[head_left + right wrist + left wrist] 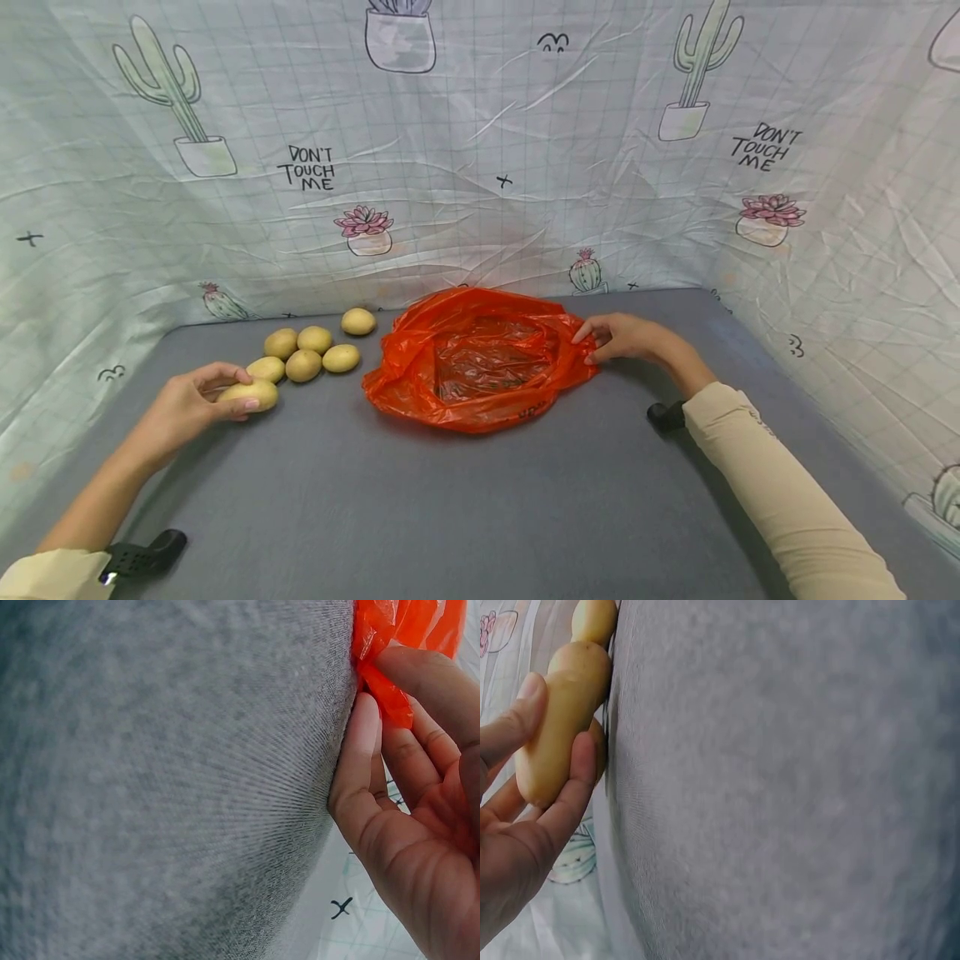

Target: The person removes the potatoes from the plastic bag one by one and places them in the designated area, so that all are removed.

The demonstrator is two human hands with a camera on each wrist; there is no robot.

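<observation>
At the left of the head view, my left hand (183, 408) grips a yellow potato (258, 394) between thumb and fingers. The left wrist view shows this potato (555, 739) from the side, with fingertips on both of its faces. Just behind it lies a cluster of several more potatoes (303, 365). A red plastic bag (472, 417) lies in the middle with its mouth spread wide, facing up. My right hand (626, 337) pinches the bag's right edge. Up close in the right wrist view, thin red film (390, 697) passes between the fingers.
All of this rests on a grey cloth-covered table (480, 517). A pale curtain (465, 167) printed with cacti and lettering hangs behind it and along both sides. One potato (358, 322) sits at the back, a little apart from the others. Black straps circle both wrists.
</observation>
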